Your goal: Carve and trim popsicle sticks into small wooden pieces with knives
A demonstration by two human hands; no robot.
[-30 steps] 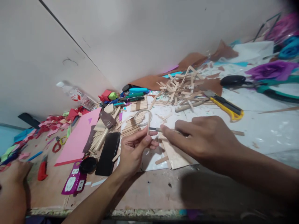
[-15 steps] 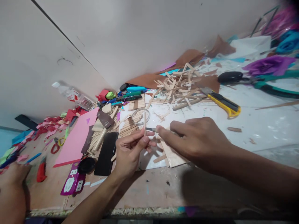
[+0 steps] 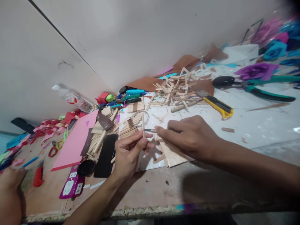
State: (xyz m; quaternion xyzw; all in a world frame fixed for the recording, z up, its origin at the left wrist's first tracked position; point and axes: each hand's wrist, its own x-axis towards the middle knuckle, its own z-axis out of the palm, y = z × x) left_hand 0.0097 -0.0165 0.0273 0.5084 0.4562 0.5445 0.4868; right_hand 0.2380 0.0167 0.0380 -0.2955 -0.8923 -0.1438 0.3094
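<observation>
My left hand [image 3: 130, 154] pinches a thin wooden stick [image 3: 143, 124] and holds it upright above the table. My right hand [image 3: 187, 136] grips a small cutter with a metal blade [image 3: 150, 130]; the blade tip touches the stick from the right. Under both hands lie a flat wooden board [image 3: 172, 154] and white paper [image 3: 145, 164]. A clear tape ring [image 3: 140, 118] lies just behind the stick.
A heap of wooden sticks [image 3: 175, 89], a yellow utility knife [image 3: 217, 106] and green-handled pliers [image 3: 255, 87] lie behind. To the left are a black phone [image 3: 106, 154], pink paper [image 3: 75, 140], a purple power strip [image 3: 71, 186], and another person's hand [image 3: 10, 193]. Paper flowers [image 3: 257, 70] sit far right.
Both hands stay together on the stick and blade. The view has drifted slightly, so everything sits a little further left in the picture.
</observation>
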